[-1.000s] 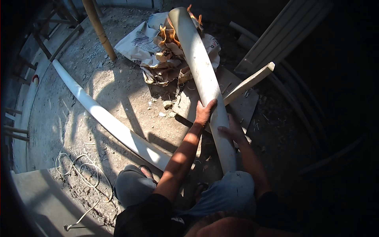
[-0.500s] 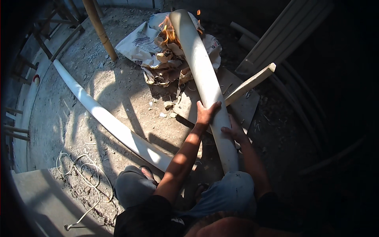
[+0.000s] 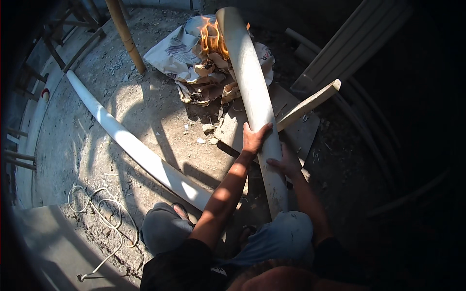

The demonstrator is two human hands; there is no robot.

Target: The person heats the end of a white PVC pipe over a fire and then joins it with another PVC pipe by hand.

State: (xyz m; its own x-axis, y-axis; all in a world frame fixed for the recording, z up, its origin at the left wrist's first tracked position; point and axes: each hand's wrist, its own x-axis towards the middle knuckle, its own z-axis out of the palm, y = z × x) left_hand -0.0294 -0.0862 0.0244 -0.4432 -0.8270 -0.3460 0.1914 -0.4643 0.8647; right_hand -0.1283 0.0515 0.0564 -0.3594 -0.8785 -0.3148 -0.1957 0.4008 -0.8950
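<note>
A thick white plastic pipe slants away from my knees, its far end over burning paper. My left hand is wrapped round the pipe's left side near its middle. Slightly closer to me, my right hand grips it from the right, thumb on top. The flames rise just left of the pipe's far end, from crumpled brown paper lying on white printed sacks. The undersides of both hands' grips are hidden by the pipe.
A second long white pipe lies on the ground to the left. A wooden stick rests over a flat board. A pale cord loops at lower left. A bamboo pole stands far left; ribbed panels lean far right.
The pipe's far end has shifted slightly right, and its near end slightly left. Both hands keep their hold. The flames show more fully to the left of the pipe.
</note>
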